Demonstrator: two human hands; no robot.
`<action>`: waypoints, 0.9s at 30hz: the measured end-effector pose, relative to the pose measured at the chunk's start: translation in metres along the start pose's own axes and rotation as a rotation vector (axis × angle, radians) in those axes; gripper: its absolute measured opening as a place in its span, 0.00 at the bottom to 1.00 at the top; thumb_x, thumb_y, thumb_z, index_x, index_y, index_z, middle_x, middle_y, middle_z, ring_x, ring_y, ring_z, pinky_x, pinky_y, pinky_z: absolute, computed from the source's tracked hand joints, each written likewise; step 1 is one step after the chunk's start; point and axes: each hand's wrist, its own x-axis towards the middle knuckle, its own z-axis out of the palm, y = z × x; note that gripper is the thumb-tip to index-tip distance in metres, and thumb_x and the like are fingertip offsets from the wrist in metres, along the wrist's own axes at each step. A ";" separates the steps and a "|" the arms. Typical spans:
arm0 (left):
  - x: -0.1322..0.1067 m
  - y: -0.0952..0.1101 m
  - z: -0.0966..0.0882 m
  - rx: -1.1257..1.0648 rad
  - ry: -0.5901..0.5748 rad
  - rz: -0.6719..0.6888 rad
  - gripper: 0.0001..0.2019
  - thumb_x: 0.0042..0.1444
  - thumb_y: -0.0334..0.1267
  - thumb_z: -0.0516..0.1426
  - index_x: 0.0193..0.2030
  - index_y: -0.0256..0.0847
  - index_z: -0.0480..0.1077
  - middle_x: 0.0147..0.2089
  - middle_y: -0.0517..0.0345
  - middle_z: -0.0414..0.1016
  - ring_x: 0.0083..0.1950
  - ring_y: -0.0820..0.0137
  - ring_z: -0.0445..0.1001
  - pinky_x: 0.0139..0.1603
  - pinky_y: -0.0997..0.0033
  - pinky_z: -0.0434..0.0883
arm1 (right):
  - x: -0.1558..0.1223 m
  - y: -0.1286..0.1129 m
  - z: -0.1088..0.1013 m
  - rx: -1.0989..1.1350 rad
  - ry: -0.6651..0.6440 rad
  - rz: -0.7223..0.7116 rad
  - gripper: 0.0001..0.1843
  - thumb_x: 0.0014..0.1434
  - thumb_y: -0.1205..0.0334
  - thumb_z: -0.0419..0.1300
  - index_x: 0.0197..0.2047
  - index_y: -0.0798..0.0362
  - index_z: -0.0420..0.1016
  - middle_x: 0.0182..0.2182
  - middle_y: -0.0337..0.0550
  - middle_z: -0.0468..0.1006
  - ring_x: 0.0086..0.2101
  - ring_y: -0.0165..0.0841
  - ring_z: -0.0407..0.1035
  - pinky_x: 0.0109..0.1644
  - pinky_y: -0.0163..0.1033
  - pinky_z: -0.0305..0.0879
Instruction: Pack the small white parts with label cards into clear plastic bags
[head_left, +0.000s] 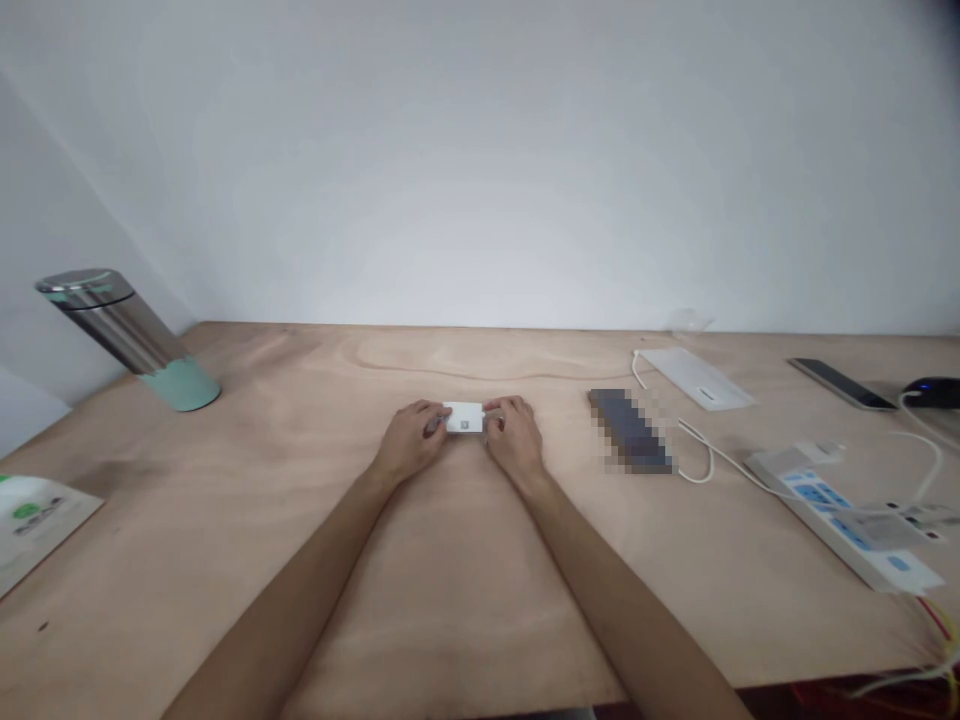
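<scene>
A small white rectangular block [464,418] with a grey mark on its face lies at the middle of the wooden table [465,600]. My left hand [411,438] pinches its left end with curled fingers. My right hand [512,432] grips its right end the same way. Both forearms reach in from the near edge. The block rests on or just above the table; I cannot tell which.
A steel tumbler with a mint-green base [127,338] stands at the far left. A printed pouch [34,520] lies at the left edge. To the right are a blurred dark object [630,430], a white flat device [697,378] with a cable, a power strip [847,520], a phone [840,383] and a mouse [932,391].
</scene>
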 end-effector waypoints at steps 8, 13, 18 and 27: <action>0.000 0.005 -0.007 0.003 -0.017 -0.068 0.11 0.57 0.36 0.53 0.45 0.42 0.73 0.43 0.54 0.76 0.43 0.65 0.74 0.47 0.64 0.71 | 0.004 0.007 0.003 0.073 0.006 0.019 0.10 0.52 0.68 0.53 0.34 0.51 0.75 0.38 0.45 0.75 0.43 0.40 0.65 0.51 0.45 0.59; -0.001 0.003 -0.007 -0.025 -0.020 -0.080 0.11 0.55 0.35 0.54 0.45 0.42 0.71 0.44 0.54 0.76 0.43 0.65 0.74 0.46 0.65 0.71 | 0.007 0.011 0.004 0.352 -0.072 0.007 0.13 0.50 0.66 0.58 0.39 0.51 0.77 0.43 0.44 0.76 0.46 0.37 0.68 0.53 0.43 0.62; 0.000 0.000 -0.006 -0.075 -0.025 -0.081 0.12 0.54 0.33 0.54 0.45 0.41 0.71 0.43 0.54 0.75 0.43 0.66 0.74 0.45 0.66 0.71 | 0.007 0.012 -0.004 0.529 -0.296 0.038 0.16 0.50 0.64 0.58 0.44 0.51 0.78 0.41 0.42 0.78 0.40 0.34 0.72 0.44 0.38 0.67; 0.001 -0.004 -0.005 -0.110 -0.063 -0.039 0.12 0.55 0.32 0.53 0.45 0.40 0.71 0.42 0.53 0.75 0.42 0.66 0.73 0.47 0.65 0.70 | 0.005 0.017 0.002 0.510 -0.242 0.068 0.16 0.47 0.61 0.59 0.41 0.52 0.79 0.29 0.38 0.77 0.31 0.32 0.70 0.36 0.35 0.66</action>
